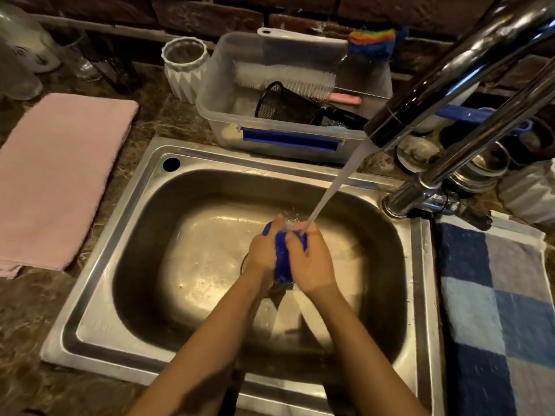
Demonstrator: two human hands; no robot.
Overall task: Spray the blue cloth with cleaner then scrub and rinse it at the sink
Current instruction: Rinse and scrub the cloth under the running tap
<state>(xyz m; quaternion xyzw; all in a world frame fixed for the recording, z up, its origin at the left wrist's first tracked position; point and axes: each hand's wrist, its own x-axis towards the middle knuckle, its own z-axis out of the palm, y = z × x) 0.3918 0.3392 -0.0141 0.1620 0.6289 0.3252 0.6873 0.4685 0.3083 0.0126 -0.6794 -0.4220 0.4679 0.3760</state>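
Blue cloth (283, 259), soaked, limp and slippery, bunches between my left hand (264, 250) and right hand (312, 262), both clenched round its middle under the stream (333, 187).

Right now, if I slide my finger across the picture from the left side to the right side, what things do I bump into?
Pink towel → sink → left hand → blue cloth → right hand → tap → checked blue towel.
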